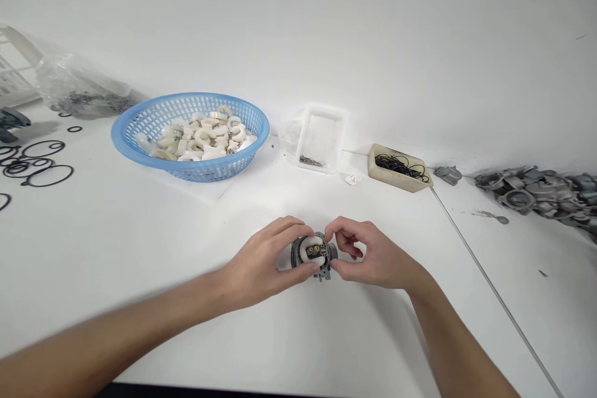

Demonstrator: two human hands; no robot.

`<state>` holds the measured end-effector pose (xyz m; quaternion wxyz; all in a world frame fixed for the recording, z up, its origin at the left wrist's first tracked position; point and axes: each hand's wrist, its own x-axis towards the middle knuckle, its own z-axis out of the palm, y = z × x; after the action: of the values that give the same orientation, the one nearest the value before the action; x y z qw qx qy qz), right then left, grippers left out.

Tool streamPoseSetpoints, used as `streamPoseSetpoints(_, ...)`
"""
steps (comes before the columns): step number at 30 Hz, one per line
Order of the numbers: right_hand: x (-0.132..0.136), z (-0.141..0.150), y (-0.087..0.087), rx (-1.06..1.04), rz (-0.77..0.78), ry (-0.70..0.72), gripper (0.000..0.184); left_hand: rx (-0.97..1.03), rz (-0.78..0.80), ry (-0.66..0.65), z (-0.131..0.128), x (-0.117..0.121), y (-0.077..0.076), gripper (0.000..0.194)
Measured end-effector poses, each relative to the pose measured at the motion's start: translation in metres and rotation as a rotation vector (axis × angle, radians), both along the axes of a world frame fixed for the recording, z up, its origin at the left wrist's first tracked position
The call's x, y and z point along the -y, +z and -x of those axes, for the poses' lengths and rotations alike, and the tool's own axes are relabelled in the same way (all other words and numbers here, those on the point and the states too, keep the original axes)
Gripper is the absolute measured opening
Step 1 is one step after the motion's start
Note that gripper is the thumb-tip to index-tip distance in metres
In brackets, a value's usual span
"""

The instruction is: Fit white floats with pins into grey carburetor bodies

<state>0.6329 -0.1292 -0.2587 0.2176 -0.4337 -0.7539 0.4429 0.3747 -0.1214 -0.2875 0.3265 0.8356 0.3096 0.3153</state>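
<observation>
A grey metal carburetor body (332, 252) rests on the white table in front of me, its open side up. Set in it is a white C-shaped float (305, 252), with brass jets showing in the middle. My left hand (265, 255) reaches from the left, thumb and fingers closed around the carburetor at the float's edges. From the other side my right hand (373, 255) has its thumb and index finger on the carburetor's right edge, the other fingers curled. Whether a small part sits between those right fingertips is not visible.
Behind stand a blue basket (140, 158) of white floats, a white tray (342, 137) with small pins, and a cream box (403, 183) of black rubber rings. Grey metal parts (536, 196) are heaped at right. Loose black rings (51, 175) and a plastic bag (84, 84) lie left.
</observation>
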Motion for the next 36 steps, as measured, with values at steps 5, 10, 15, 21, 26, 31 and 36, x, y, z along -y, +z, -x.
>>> streamPoseSetpoints(5,-0.0002,0.0015,0.0010,0.003,-0.007,0.001,0.026,-0.004,0.012,0.000,0.0010,0.0007,0.0004,0.027)
streamPoseSetpoints(10,-0.0002,0.0020,0.0006,0.002,-0.010,-0.006,0.024,0.003,0.015,-0.003,0.0005,-0.0001,0.0004,0.027)
streamPoseSetpoints(15,-0.0002,0.0028,-0.0011,0.000,-0.023,-0.028,0.022,0.007,0.008,-0.003,-0.0001,0.0002,0.0011,0.027)
streamPoseSetpoints(21,-0.0011,0.0031,-0.0014,0.000,-0.028,-0.028,0.021,0.008,0.008,-0.004,0.0005,0.0009,0.0020,0.028)
streamPoseSetpoints(26,-0.0002,0.0025,-0.0012,0.001,-0.033,-0.013,0.022,0.000,0.013,-0.004,0.0004,0.0006,0.0024,0.027)
streamPoseSetpoints(31,0.0000,0.0022,-0.0011,-0.008,-0.025,-0.004,0.017,-0.008,0.015,-0.006,0.0004,0.0007,0.0025,0.027)
streamPoseSetpoints(36,0.0005,0.0028,-0.0005,0.001,-0.008,0.001,0.025,-0.015,0.008,-0.001,0.0008,0.0004,0.0011,0.026)
